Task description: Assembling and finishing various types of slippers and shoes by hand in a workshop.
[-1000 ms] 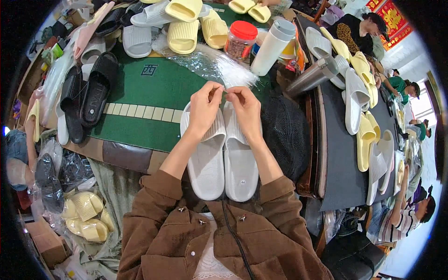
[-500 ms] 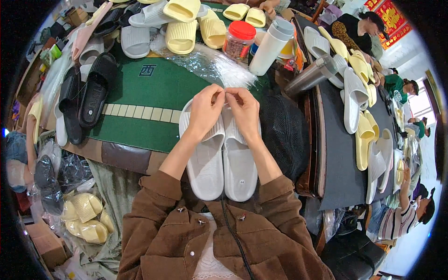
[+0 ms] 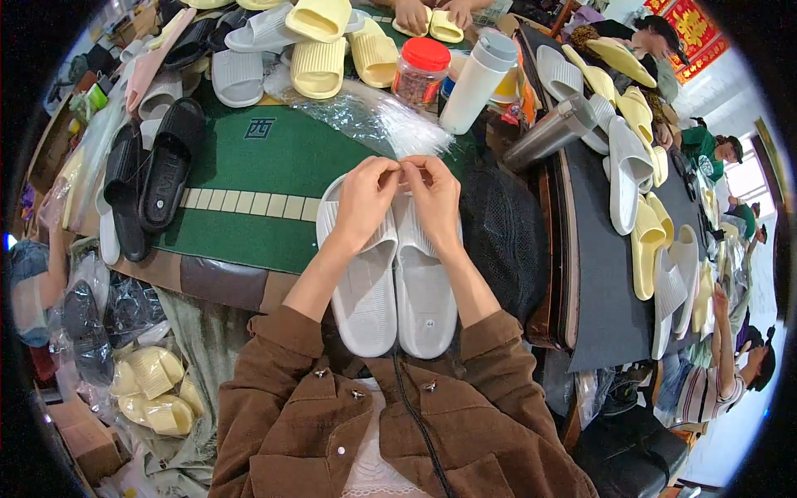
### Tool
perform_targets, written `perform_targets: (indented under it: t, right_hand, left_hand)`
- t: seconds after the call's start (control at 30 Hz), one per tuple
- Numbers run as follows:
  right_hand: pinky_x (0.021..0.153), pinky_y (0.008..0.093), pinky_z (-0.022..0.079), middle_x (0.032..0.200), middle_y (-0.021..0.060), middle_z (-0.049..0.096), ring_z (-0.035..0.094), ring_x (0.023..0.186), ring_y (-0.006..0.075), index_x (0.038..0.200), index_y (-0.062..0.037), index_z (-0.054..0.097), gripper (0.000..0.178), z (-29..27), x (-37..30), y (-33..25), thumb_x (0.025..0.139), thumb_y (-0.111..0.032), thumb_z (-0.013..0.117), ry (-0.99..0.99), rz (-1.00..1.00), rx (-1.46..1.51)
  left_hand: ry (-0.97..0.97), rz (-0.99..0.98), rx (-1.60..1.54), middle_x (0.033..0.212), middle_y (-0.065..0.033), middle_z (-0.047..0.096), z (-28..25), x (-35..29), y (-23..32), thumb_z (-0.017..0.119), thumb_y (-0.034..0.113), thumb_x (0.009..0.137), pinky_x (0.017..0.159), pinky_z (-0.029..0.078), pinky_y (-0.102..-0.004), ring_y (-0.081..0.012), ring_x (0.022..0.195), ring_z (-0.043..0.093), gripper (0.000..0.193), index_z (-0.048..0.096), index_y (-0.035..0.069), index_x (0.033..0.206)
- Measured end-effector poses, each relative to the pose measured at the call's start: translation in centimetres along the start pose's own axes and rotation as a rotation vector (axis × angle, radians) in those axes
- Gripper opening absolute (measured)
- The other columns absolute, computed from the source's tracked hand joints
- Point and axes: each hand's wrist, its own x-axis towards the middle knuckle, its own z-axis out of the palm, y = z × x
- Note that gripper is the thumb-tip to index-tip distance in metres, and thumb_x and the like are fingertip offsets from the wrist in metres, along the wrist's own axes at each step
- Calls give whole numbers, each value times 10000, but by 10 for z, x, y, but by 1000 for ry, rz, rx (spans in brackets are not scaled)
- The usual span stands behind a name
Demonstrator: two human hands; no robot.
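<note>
A pair of grey slide slippers lies side by side in front of me, soles down, with the heel ends toward my body. My left hand rests over the strap end of the left slipper. Over the strap end of the right slipper is my right hand. Thumbs and fingertips of both hands are pinched together and meet above the gap between the two slippers. Whatever is between the fingertips is too small to make out. The straps are partly hidden by my hands and wrists.
Ahead is a green mat bearing a row of pale tiles, black slippers, yellow slippers, a red-lidded jar and a white bottle. Right, a grey table carries more slippers; people work beyond.
My hands stay pinched together over the slippers, with only a slight shift of the fingers. At the far side, another person's hands have come onto a yellow pair.
</note>
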Motion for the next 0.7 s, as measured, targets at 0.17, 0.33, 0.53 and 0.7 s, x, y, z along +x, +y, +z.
perform_targets:
  t: [0.17, 0.33, 0.53, 0.7]
  right_hand:
    - [613, 253, 500, 828, 91, 636, 622, 688, 125, 939, 32, 637, 108, -1, 0, 6, 870, -41, 597, 9, 31, 2]
    - [631, 252, 506, 852, 87, 641, 630, 717, 120, 981, 27, 629, 139, -1, 1, 3, 879, -63, 602, 8, 47, 90]
    - [753, 333, 505, 992, 162, 643, 635, 870, 263, 1057, 1, 651, 243, 2, 3, 11, 857, -131, 611, -63, -157, -174]
    - [858, 318, 460, 1088, 151, 618, 600, 985, 262, 1075, 2, 655, 236, 3, 2, 10, 910, -126, 543, -75, -181, -158]
  left_hand:
    - [-24, -37, 109, 816, -130, 629, -1, 0, -1, 584, 80, 836, 633, 476, -348, -265, 684, 610, 117, 647, -2, 892]
    - [-14, -29, 111, 818, -128, 631, 0, -1, -1, 585, 72, 832, 652, 477, -356, -270, 716, 610, 95, 640, 8, 875]
    - [-7, 40, 138, 881, -128, 643, -3, 0, -7, 572, 29, 834, 726, 473, -328, -249, 799, 620, 118, 628, -13, 929]
    - [-56, 32, 236, 902, -145, 643, -2, 0, -3, 578, 39, 842, 747, 479, -340, -264, 809, 619, 138, 623, -23, 957]
